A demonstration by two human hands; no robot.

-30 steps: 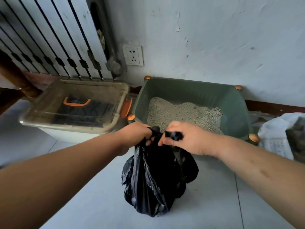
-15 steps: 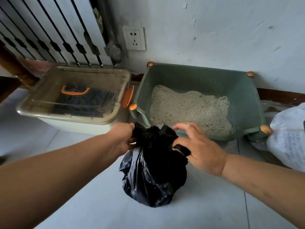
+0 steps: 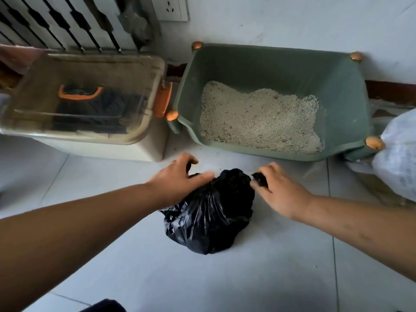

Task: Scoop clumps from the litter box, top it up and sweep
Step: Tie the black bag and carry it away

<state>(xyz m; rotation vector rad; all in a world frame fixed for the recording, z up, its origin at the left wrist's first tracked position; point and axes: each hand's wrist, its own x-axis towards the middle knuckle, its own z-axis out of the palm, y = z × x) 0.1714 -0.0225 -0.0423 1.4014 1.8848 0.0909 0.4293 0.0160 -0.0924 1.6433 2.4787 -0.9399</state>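
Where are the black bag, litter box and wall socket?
black bag (image 3: 209, 217): head view, on the crinkled side of the bag.
litter box (image 3: 342, 86): head view, on the bare green inner right wall.
wall socket (image 3: 172, 7): head view, on the white faceplate.

The bin bag (image 3: 209, 212) is thin glossy black plastic (crinkled all over); the litter box (image 3: 337, 86) is matt green plastic holding coarse grey granules (image 3: 258, 115).
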